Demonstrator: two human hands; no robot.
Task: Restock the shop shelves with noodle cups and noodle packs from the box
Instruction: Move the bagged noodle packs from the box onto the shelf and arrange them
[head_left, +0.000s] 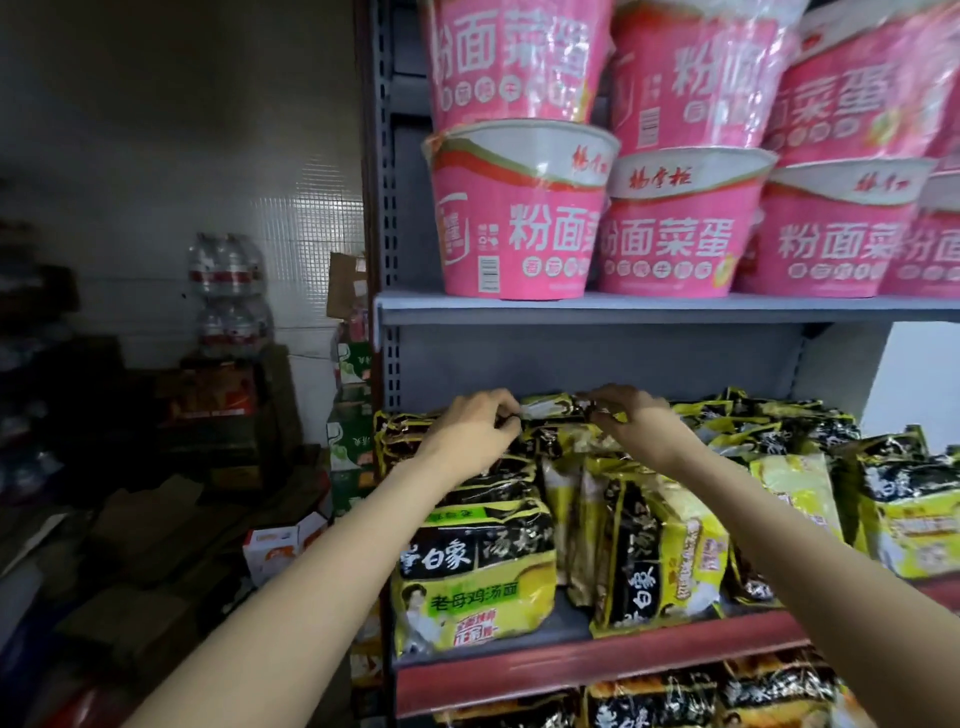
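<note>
The person is putting a noodle pack (550, 408) onto the back of the middle shelf (597, 657), on top of the other noodle packs (478, 571) that already sit there. Both arms reach deep in, toward the back wall of the shelf.

To do this step well, the person should keep the pack flat and level, one hand at each end. It should go down gently on the pile, so the packs under it do not slide toward the red front edge. It looks best pushed back near the left corner, where the pile is lower. The noodles inside can break, so a soft squeeze is enough. The packs standing at the front edge lean a little and could tip if bumped by an arm.

The left hand (475, 428) has its fingers (506, 415) curled in, and they pinch the left end of the pack. The right hand (636, 415) does the same at the right end, with its fingers bent down over the shiny wrapper. Neither hand is spread wide; both are closed on the pack.

On the shelf above, pink noodle cups (519, 228) stand in two layers, right up to its front edge. That shelf looks full. The box the packs come from cannot be seen here.
</note>
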